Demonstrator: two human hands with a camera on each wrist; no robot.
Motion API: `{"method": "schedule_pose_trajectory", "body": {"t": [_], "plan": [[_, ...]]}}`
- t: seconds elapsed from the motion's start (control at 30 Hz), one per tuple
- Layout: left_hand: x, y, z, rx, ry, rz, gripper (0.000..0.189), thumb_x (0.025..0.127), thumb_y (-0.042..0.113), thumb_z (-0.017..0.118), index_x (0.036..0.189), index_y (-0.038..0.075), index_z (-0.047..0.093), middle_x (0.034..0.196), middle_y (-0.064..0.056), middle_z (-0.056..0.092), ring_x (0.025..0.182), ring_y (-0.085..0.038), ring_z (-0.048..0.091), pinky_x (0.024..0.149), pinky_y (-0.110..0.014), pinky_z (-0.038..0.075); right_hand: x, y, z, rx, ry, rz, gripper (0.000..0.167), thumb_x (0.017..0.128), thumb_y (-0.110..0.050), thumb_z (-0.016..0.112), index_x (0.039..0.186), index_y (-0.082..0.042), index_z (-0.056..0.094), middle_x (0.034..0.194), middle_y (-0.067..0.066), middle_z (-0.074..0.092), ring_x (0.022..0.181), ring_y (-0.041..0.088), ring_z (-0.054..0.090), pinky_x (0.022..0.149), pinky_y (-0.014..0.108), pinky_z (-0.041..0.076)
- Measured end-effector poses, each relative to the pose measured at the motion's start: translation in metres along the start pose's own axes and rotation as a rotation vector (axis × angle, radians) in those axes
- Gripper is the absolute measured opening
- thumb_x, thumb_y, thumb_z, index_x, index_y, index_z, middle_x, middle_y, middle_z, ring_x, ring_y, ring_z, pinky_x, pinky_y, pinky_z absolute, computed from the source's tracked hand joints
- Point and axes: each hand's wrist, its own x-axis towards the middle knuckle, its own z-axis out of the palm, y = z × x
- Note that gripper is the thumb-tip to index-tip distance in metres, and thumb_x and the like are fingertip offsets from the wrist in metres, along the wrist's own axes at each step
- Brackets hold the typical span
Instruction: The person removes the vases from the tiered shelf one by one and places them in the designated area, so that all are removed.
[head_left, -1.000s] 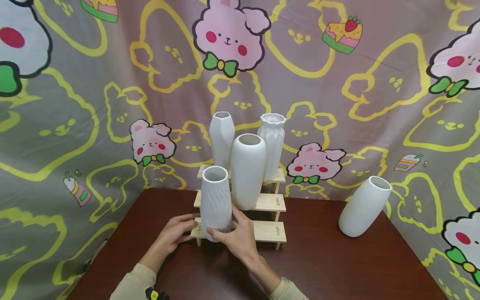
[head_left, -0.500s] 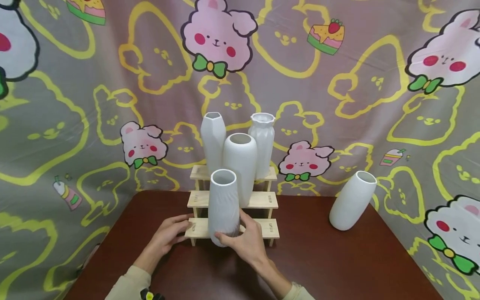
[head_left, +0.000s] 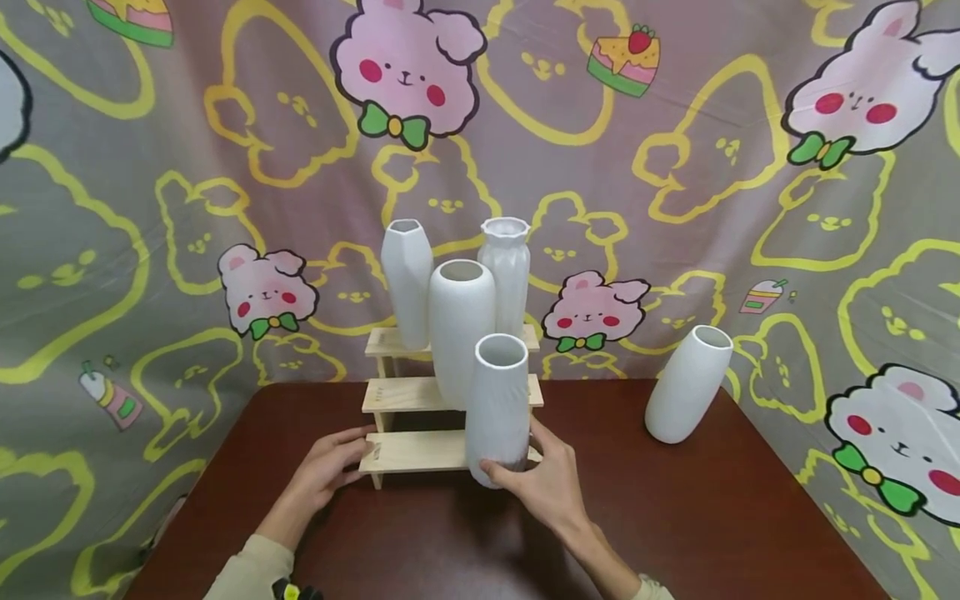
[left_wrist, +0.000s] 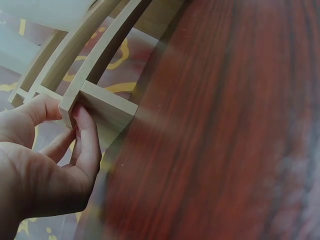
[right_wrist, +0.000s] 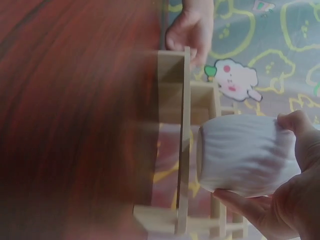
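My right hand (head_left: 553,482) grips a white vase (head_left: 498,408) with a wavy-ribbed surface by its lower part. In the head view the vase overlaps the right end of the bottom step of a three-step wooden stand (head_left: 420,450). The right wrist view has the vase's base (right_wrist: 200,157) close over that bottom board, with thumb and fingers on either side of the vase. My left hand (head_left: 327,468) pinches the left end of the bottom step, thumb (left_wrist: 46,106) on top and fingers (left_wrist: 89,142) beneath.
On the middle step stands a smooth white vase (head_left: 462,333). The top step bears a faceted vase (head_left: 407,283) and a ruffle-rimmed vase (head_left: 506,267). Another white vase (head_left: 686,387) stands on the dark red table (head_left: 660,517) to the right. A patterned curtain (head_left: 570,167) hangs behind.
The ribbed vase has moved right in my right hand, from the left part of the bottom step to its right end. My left hand stays at the step's left end. The head view has shifted slightly.
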Motion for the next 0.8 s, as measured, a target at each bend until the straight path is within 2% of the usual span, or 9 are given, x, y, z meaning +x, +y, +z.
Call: {"method": "schedule_pose_trajectory", "body": {"t": [0.17,0.43,0.6,0.8], "plan": [[0.001,0.000,-0.001,0.001,0.000,-0.007,0.053,0.094,0.012,0.068,0.143,-0.004,0.055,0.115,-0.012,0.069,0.095,-0.019,0.067,0.076,-0.036,0.056,-0.003,0.008,-0.024,-0.048,0.045,-0.024,0.071,0.066,-0.026,0.099,0.129,-0.028,0.067,0.110,-0.007,0.072,0.096,0.013,0.069,0.073,0.039,0.058],[0.001,0.002,-0.004,-0.010,-0.020,-0.005,0.056,0.094,0.012,0.069,0.145,-0.004,0.052,0.115,-0.011,0.068,0.094,-0.019,0.067,0.077,-0.036,0.056,-0.002,0.018,-0.059,-0.197,0.127,-0.023,0.072,0.064,-0.030,0.099,0.128,-0.019,0.068,0.109,-0.003,0.072,0.095,0.013,0.069,0.074,0.041,0.057],[0.003,0.000,-0.006,-0.041,-0.021,-0.010,0.056,0.093,0.010,0.068,0.144,-0.006,0.051,0.111,-0.011,0.070,0.094,-0.018,0.067,0.077,-0.036,0.056,0.002,0.026,-0.077,-0.254,0.162,0.015,0.068,0.065,-0.031,0.098,0.125,-0.017,0.069,0.107,0.001,0.073,0.094,0.017,0.070,0.074,0.045,0.057],[0.005,-0.001,-0.001,-0.031,-0.027,-0.018,0.055,0.094,0.010,0.066,0.145,-0.005,0.051,0.116,-0.012,0.068,0.096,-0.019,0.067,0.079,-0.037,0.055,0.004,0.046,-0.097,-0.292,0.209,0.052,0.067,0.067,-0.027,0.098,0.126,-0.016,0.068,0.109,0.004,0.072,0.097,0.021,0.069,0.076,0.049,0.055]]}}
